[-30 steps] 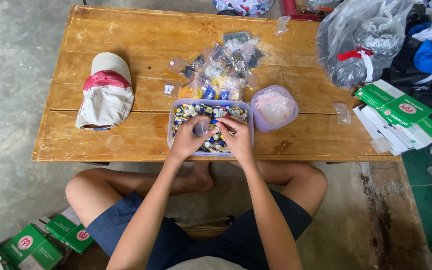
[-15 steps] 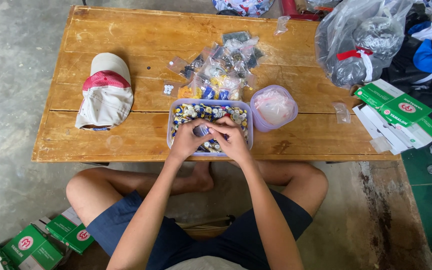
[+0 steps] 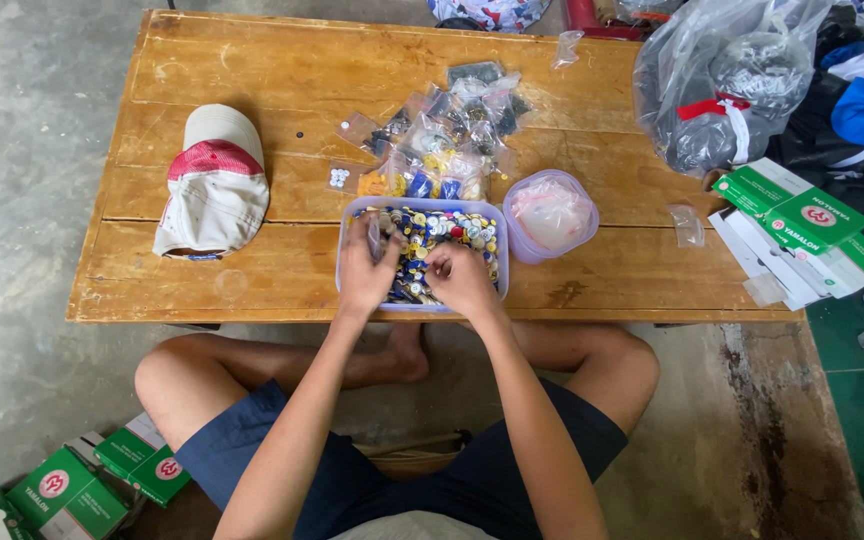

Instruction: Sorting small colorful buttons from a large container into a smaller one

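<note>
A clear plastic tub full of mixed coloured buttons stands at the near edge of the wooden table. Both of my hands are in it. My left hand rests at the tub's left side and pinches a small clear bag that stands up from its fingers. My right hand lies on the buttons in the middle, its fingers curled down into them. A heap of small clear bags with sorted buttons lies just behind the tub.
A round tub with a lilac lid sits to the right of the button tub. A white and red cap lies at the left. A big grey plastic bag and green boxes are at the right. More green boxes stand on the floor.
My hands were together over the tub's middle. They have moved apart: the left to the tub's left side, the right down onto the buttons.
</note>
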